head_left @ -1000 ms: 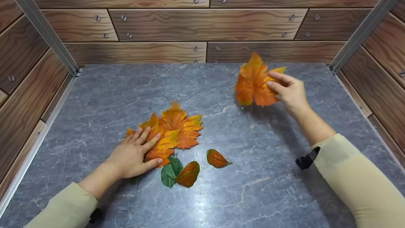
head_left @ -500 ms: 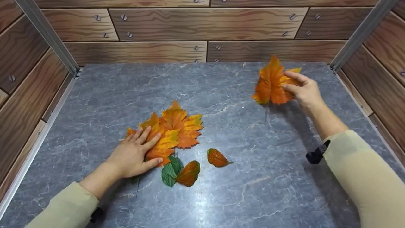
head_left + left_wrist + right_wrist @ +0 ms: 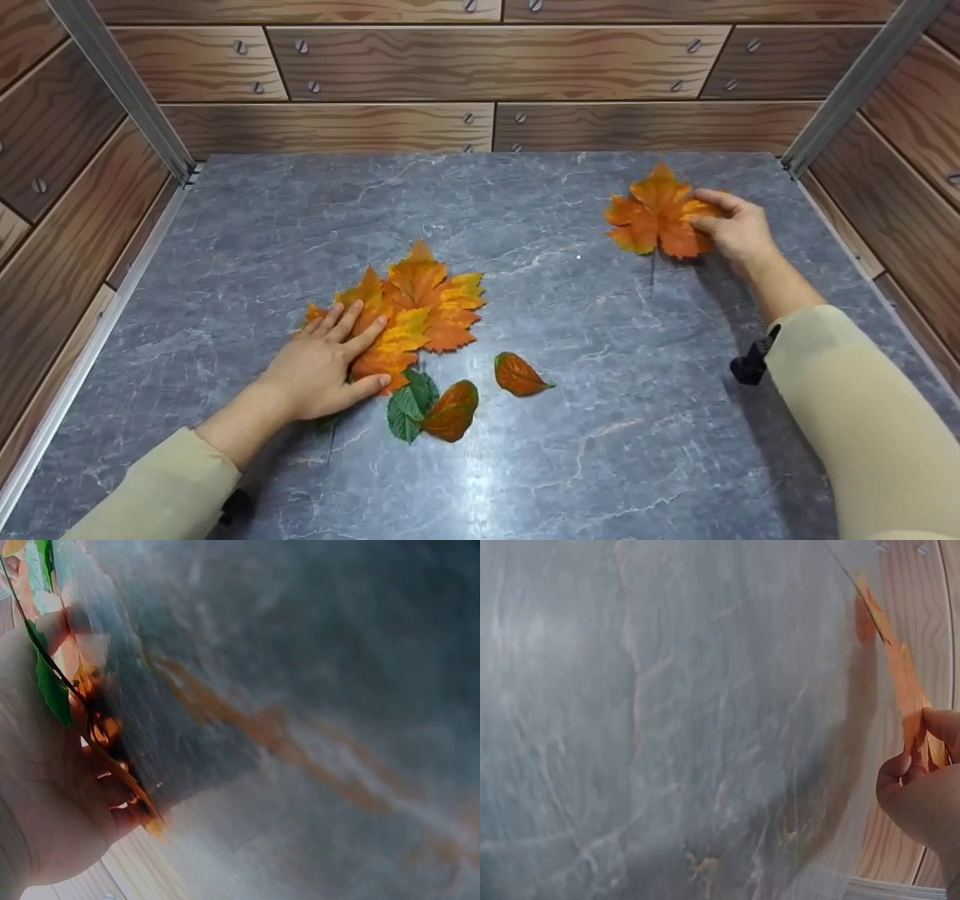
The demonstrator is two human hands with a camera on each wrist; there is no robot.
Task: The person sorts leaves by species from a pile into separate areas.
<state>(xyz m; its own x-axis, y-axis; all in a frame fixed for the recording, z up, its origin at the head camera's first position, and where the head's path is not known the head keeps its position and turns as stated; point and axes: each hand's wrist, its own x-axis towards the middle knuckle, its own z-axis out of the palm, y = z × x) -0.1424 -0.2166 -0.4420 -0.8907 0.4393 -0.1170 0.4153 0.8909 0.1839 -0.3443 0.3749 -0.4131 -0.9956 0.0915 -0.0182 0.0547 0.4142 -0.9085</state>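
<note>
Lowered, 1 jagged orange-yellow leaf (image 3: 654,217) is pinched by the right hand (image 3: 738,231), left hand (image 3: 319,371) outspread.

Overlapping orange lobed leaves (image 3: 439,304) lay left of centre on the grey marbled tabletop (image 3: 645,472), partly under the left hand (image 3: 319,367). Before them were serrated green leaves (image 3: 405,412) and, rightward, two reddish teardrop leaves (image 3: 454,412). Far right and behind, the right hand (image 3: 741,232) held a yellow-orange lobed leaf (image 3: 654,216).

The orange, jagged-lobed single leaf (image 3: 657,212) has yellow patches; the orange, jagged-lobed overlapping leaves (image 3: 409,326) are blotched golden yellow. The rust-orange, teardrop-shaped leaves (image 3: 453,411) have green rims, the saw-edged, oval leaflets (image 3: 406,411) plain dark green. The blue-grey, marble-look tabletop (image 3: 600,457) carries whitish and tan veining, the brown, plank-patterned walls (image 3: 487,64) wavy dark grain
</note>
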